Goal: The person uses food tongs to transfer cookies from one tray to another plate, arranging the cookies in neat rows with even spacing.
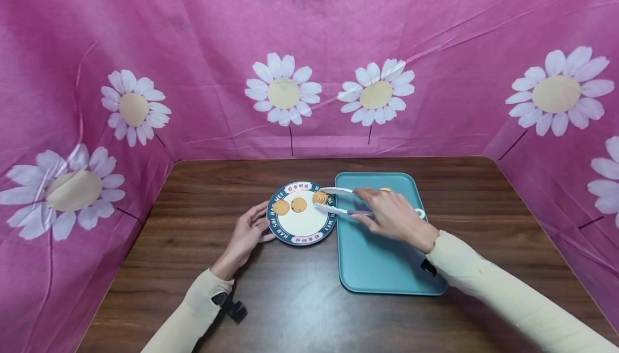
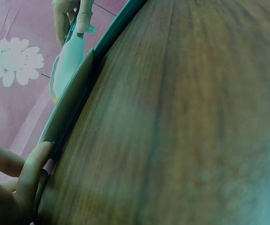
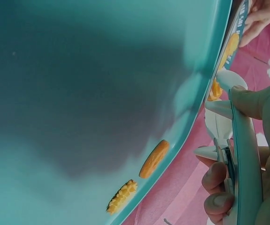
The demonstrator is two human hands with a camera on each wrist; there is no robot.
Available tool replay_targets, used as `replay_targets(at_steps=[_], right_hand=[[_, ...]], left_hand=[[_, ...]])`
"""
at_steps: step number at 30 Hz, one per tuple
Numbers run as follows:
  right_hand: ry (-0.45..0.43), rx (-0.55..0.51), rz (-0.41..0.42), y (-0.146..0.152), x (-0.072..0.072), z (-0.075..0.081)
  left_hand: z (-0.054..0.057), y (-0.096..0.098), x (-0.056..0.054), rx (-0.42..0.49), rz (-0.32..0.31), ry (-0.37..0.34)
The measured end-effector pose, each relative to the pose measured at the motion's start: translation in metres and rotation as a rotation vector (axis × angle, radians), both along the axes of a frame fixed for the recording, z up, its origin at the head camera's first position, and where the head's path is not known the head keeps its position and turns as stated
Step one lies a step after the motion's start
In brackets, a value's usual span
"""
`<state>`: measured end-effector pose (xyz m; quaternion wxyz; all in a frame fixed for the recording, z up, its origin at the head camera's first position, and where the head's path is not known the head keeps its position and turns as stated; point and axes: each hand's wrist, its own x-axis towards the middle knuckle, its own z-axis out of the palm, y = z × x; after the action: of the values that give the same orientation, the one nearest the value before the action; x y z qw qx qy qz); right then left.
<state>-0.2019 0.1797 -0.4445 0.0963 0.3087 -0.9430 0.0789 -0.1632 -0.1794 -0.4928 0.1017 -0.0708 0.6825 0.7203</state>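
My right hand (image 1: 394,216) grips a pair of white and grey tongs (image 1: 333,190), whose tips stand on either side of a swirled cookie (image 1: 320,197) at the right side of a round plate (image 1: 300,227). Whether the tips press on it I cannot tell. Two more round cookies (image 1: 290,206) lie on the plate's white middle, toward the upper left. At the plate's left rim, my left hand (image 1: 245,235) holds the edge. In the right wrist view an oblong cookie (image 3: 154,159) and a ridged cookie (image 3: 122,197) lie on the teal tray (image 3: 78,117).
The tray's left edge adjoins the plate on the dark wooden table (image 1: 203,192). A pink cloth (image 1: 213,47) with white daisies hangs behind the table and along both sides. Dark wrist straps and a small black device (image 1: 237,311) sit at the left cuff.
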Motion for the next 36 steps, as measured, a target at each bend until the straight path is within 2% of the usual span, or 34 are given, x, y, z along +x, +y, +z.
replay_targets(at_steps=[9, 16, 25, 36], right_hand=[[0.017, 0.018, 0.024, -0.006, -0.002, 0.003], [0.033, 0.050, 0.038, -0.011, -0.002, 0.003], [0.056, 0.089, 0.036, -0.013, -0.002, 0.006], [0.063, 0.055, 0.029, -0.010, 0.001, 0.004]], left_hand=[[-0.001, -0.001, 0.001, 0.007, 0.010, -0.015], [-0.001, -0.001, 0.002, 0.021, 0.004, 0.004], [0.001, -0.001, 0.000, 0.007, -0.002, -0.008], [0.000, -0.002, 0.000, 0.016, -0.002, -0.006]])
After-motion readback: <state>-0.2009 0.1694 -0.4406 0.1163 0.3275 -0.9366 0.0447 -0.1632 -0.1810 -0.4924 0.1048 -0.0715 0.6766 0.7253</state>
